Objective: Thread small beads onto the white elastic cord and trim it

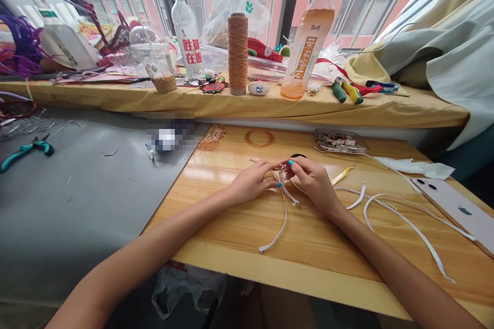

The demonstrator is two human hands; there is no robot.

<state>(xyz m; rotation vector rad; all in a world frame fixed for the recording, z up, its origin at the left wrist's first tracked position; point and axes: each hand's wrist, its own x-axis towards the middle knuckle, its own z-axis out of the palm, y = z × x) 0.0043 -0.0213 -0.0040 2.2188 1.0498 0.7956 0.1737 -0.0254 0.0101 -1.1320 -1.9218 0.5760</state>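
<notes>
My left hand (252, 181) and my right hand (314, 180) meet over the middle of the wooden table (231, 247), fingertips pinched together on a small piece I cannot make out, where several white strips (283, 211) come together. The strips hang from the pinch and trail toward me across the wood. More white strips (401, 218) lie loose to the right of my right hand. A yellow-handled tool (341, 175) rests just beyond my right wrist.
A copper wire coil (259, 138), loose copper strands (211, 139) and a clear tray of small parts (339, 141) lie further back. A phone (457, 211) lies at right. The ledge holds a thread spool (237, 54), bottles (306, 36), a cup (156, 61). Teal pliers (27, 151) lie left.
</notes>
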